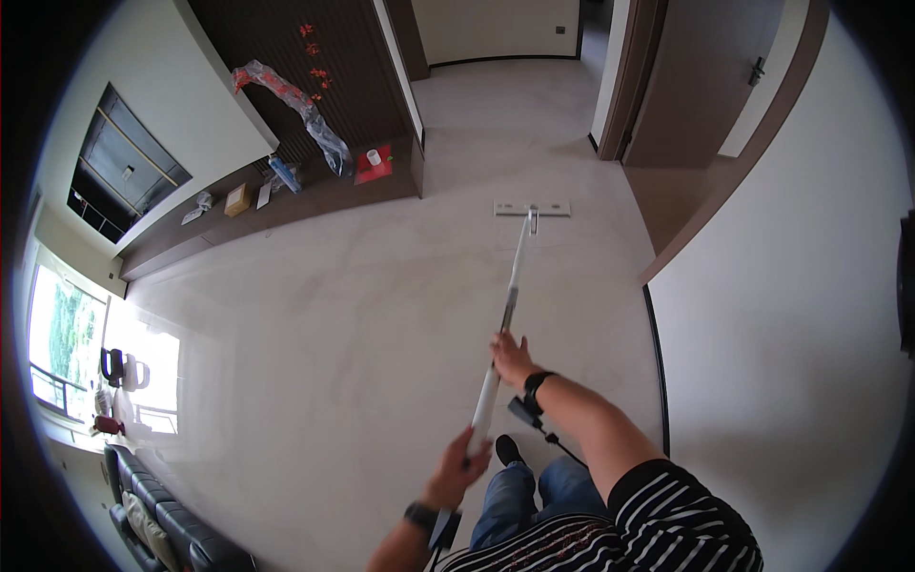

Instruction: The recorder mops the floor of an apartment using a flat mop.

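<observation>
A flat floor mop (506, 303) with a long pale handle slants away from me across the floor. Its wide rectangular head (558, 208) lies flat on the tiles, well ahead of my feet. Low on the handle, close to its near end, my left hand (458, 470) is wrapped round the shaft. Farther up, my right hand (515, 360) grips the middle of the handle, near a grey section. Black bands with small dark devices sit on both wrists.
A dark low cabinet (219, 226) along the left wall carries boxes, a blue bottle and a wrapped branch decoration (315, 124). At lower left stands a black sofa (176, 520) near a bright window. On the right are a white wall (782, 315) and a brown door (701, 86). Pale floor (334, 353) stretches between.
</observation>
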`<act>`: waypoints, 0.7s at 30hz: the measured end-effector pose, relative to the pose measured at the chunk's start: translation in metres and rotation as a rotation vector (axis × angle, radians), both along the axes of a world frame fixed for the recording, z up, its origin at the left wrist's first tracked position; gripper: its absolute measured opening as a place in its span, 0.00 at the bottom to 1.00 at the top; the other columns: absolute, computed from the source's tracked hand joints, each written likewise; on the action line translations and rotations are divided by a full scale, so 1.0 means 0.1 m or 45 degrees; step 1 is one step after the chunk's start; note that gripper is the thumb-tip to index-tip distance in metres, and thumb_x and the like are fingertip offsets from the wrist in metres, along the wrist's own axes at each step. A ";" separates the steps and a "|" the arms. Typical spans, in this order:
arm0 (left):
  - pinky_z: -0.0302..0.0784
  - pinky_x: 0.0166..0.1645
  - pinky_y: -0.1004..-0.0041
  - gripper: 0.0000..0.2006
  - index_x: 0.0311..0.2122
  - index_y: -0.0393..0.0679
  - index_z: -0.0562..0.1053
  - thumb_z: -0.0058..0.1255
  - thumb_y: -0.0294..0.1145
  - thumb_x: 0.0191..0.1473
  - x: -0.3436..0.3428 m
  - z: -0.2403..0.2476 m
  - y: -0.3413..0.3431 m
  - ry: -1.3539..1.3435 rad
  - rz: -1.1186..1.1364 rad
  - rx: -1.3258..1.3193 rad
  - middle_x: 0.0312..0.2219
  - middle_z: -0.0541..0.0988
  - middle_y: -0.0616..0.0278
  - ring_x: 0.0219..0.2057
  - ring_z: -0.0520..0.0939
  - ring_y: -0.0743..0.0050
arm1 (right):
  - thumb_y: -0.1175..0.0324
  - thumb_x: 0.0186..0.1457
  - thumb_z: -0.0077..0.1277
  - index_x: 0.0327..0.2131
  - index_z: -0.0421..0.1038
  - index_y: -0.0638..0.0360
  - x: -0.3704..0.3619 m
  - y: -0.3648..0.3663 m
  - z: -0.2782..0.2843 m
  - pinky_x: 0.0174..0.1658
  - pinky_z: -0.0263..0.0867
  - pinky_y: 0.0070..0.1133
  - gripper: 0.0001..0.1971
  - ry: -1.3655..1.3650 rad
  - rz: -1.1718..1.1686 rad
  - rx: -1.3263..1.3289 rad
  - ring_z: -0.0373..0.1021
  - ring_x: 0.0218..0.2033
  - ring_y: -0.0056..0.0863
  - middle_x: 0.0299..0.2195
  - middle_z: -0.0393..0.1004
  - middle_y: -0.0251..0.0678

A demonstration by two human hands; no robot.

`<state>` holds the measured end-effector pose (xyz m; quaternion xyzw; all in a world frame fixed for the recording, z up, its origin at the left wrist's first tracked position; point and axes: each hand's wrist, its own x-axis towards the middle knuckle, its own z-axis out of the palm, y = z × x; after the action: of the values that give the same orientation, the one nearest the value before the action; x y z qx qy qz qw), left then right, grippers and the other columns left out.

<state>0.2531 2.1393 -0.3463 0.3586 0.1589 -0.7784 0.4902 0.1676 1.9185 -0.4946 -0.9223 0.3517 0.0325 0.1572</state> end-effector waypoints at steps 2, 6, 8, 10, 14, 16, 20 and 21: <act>0.59 0.20 0.86 0.15 0.38 0.40 0.62 0.39 0.43 0.59 0.16 -0.30 -0.91 -0.039 0.146 -0.020 0.23 0.66 0.67 0.17 0.62 0.85 | 0.68 0.53 0.43 0.54 0.55 0.55 0.25 -0.58 0.33 0.57 0.47 0.51 0.23 0.015 -0.135 0.304 0.41 0.62 0.39 0.61 0.43 0.32; 0.59 0.18 0.85 0.14 0.36 0.42 0.60 0.37 0.44 0.60 0.12 -0.37 -1.61 -0.075 0.097 0.011 0.23 0.67 0.65 0.17 0.62 0.84 | 0.75 0.50 0.41 0.53 0.55 0.48 0.08 -1.45 0.43 0.57 0.42 0.55 0.25 0.262 0.124 0.213 0.40 0.63 0.39 0.62 0.40 0.26; 0.70 0.30 0.82 0.23 0.53 0.35 0.58 0.47 0.23 0.51 0.39 -0.94 -0.79 -0.370 -0.087 -0.383 0.33 0.75 0.64 0.27 0.70 0.86 | 0.74 0.44 0.47 0.54 0.54 0.41 0.18 -1.47 0.17 0.53 0.40 0.62 0.31 0.383 0.546 0.182 0.35 0.63 0.41 0.59 0.44 0.26; 0.72 0.29 0.81 0.23 0.54 0.37 0.58 0.47 0.28 0.53 0.53 -0.84 0.02 -0.410 -0.164 -0.105 0.30 0.77 0.61 0.25 0.72 0.85 | 0.67 0.51 0.40 0.41 0.67 0.40 0.19 -1.14 -0.15 0.55 0.27 0.61 0.13 0.000 0.762 0.509 0.46 0.61 0.35 0.47 0.65 0.28; 0.71 0.23 0.80 0.21 0.49 0.43 0.64 0.41 0.47 0.56 0.31 0.84 0.14 -0.261 -0.041 0.720 0.27 0.74 0.59 0.20 0.73 0.75 | 0.69 0.42 0.53 0.37 0.70 0.50 0.68 -0.34 0.56 0.45 0.61 0.40 0.14 0.162 1.605 0.995 0.68 0.40 0.38 0.33 0.73 0.38; 0.72 0.24 0.80 0.20 0.49 0.42 0.64 0.42 0.44 0.56 0.23 1.16 -0.23 -0.317 -0.021 0.774 0.27 0.75 0.59 0.21 0.73 0.77 | 0.67 0.42 0.54 0.38 0.69 0.54 0.79 -0.35 0.98 0.40 0.63 0.32 0.15 0.130 1.894 1.215 0.68 0.37 0.38 0.34 0.73 0.40; 0.72 0.26 0.81 0.20 0.50 0.40 0.63 0.44 0.39 0.55 0.31 1.34 -1.10 -0.338 -0.038 0.767 0.28 0.75 0.59 0.23 0.73 0.79 | 0.69 0.40 0.54 0.37 0.70 0.53 0.95 -1.05 0.90 0.40 0.63 0.32 0.15 0.064 1.817 1.540 0.68 0.38 0.37 0.34 0.73 0.39; 0.72 0.27 0.81 0.20 0.51 0.40 0.62 0.45 0.38 0.55 0.34 1.32 -1.31 -0.336 -0.037 0.748 0.29 0.75 0.59 0.24 0.73 0.80 | 0.69 0.40 0.54 0.37 0.70 0.53 1.00 -1.34 0.86 0.40 0.63 0.32 0.15 0.071 1.816 1.537 0.68 0.38 0.37 0.34 0.73 0.39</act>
<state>0.2873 2.0086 -0.2140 0.5848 0.3067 -0.6530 0.3708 0.2671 1.7845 -0.4091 -0.6813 -0.3701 0.3206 0.5441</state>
